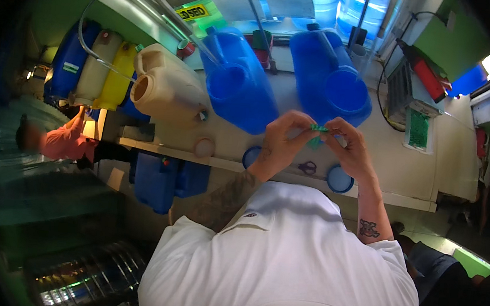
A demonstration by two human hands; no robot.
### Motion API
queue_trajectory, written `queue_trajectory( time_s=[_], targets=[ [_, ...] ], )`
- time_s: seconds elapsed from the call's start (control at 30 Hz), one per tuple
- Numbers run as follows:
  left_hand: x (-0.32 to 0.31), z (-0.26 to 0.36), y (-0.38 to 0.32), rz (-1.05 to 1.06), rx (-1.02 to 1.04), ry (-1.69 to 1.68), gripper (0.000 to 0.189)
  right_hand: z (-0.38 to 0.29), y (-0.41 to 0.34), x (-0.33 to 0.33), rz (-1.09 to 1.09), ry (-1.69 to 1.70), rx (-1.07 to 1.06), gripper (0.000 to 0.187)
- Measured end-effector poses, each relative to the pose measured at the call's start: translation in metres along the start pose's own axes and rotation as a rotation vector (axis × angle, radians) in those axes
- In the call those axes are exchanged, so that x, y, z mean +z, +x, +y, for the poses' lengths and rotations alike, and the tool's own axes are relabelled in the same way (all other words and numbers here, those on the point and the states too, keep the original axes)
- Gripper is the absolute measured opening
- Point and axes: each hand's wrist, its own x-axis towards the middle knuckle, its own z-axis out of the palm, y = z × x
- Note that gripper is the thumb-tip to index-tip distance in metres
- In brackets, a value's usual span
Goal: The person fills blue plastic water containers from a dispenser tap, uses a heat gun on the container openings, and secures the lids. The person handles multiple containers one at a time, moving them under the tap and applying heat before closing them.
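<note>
In front of my chest, my left hand [284, 139] and my right hand [348, 146] pinch a small crinkled piece of green plastic [315, 143] between thumbs and fingertips. Beyond them two blue plastic jugs [250, 98] lean on the counter, their wide mouths facing me. The right-hand blue jug [308, 70] is closest to my fingers. A clear tube reaches into the left one. Below my hands lie a pair of scissors [307, 167] with dark purple handles and a round blue lid [339, 180]. Another blue lid [251, 156] is partly covered by my left wrist.
A beige jug [175, 91] with a tube in its mouth stands left, near a pale round lid [204, 147]. An open box of green pieces [418, 131] sits right. Blue containers [156, 180] stand below the counter edge [226, 163]. A person [67, 140] reaches toward upright containers at far left.
</note>
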Motion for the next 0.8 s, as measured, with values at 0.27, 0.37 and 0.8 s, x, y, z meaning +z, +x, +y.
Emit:
queue_trajectory(
  time_s=[0.27,0.37,0.8],
  targets=[
    [-0.151,-0.044,0.018,0.380,-0.111,-0.271,0.018,-0.029,0.029,0.068,-0.064,-0.130,-0.016,0.013],
    [-0.237,-0.081,0.075,0.514,0.041,0.015,0.022,-0.031,0.027,0.083,-0.056,-0.153,-0.041,0.016],
    [-0.329,-0.228,0.287,-0.044,-0.109,0.339,0.023,-0.002,-0.056,0.086,0.362,-0.133,0.356,0.018]
  ],
)
